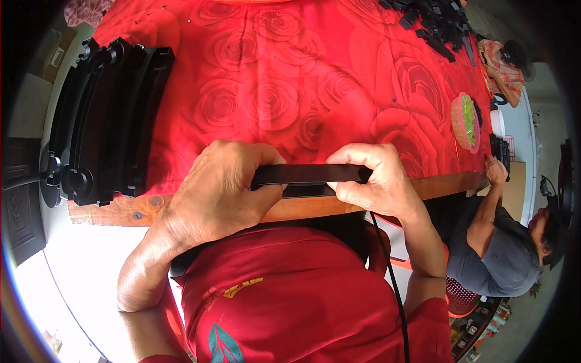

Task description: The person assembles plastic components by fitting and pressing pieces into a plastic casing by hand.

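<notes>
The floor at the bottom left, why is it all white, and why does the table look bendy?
Head view: strong light washes out the floor; the fisheye lens bends the table edge and darkens the corners. Both hands, left and right, and the black bar look sharp.

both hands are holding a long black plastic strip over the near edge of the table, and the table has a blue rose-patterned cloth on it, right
Not quite: the cloth is red with a rose pattern, not blue, as the head view shows. The rest holds: the left hand and the right hand each grip an end of the long black plastic strip over the near edge of the table.
</notes>
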Tool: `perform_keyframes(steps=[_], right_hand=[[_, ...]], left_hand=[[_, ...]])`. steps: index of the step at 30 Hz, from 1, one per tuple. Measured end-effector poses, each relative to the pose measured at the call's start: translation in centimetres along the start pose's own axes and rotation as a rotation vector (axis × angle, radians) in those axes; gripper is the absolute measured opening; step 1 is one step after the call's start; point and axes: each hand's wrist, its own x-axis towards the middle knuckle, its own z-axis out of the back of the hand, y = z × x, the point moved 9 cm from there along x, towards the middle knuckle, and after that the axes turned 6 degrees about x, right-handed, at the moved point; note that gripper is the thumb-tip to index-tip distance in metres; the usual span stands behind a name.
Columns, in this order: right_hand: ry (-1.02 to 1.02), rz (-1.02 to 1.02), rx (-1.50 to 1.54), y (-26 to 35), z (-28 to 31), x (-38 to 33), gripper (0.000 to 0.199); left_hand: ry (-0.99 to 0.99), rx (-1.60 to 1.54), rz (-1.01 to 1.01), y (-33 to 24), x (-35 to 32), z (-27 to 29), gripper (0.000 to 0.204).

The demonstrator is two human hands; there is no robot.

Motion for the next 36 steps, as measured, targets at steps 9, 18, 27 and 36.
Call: perform_keyframes(steps=[9, 18, 27, 36], right_hand=[[-0.018, 0.104, -0.067, -0.3, 0.2, 1.6, 0.026], [-0.135, 0.350, -0.231, 0.3, -0.4, 2.5, 0.028], [-0.200, 0.447, -0.405, 2.2, -0.8, 4.6, 0.029], [-0.220, 0.459, -0.259, 0.5, -0.1, 5.2, 0.031]], left_hand=[[-0.276, 0.165, -0.157, -0.6, -0.8, 0.6, 0.023], [-0.421, 0.507, -0.314, -2.6, -1.8, 2.4, 0.028], [-0.383, 0.628, -0.292, -2.2, 1.3, 1.0, 0.027], [-0.447, 0.539, -0.277, -1.8, 1.4, 0.9, 0.034]])
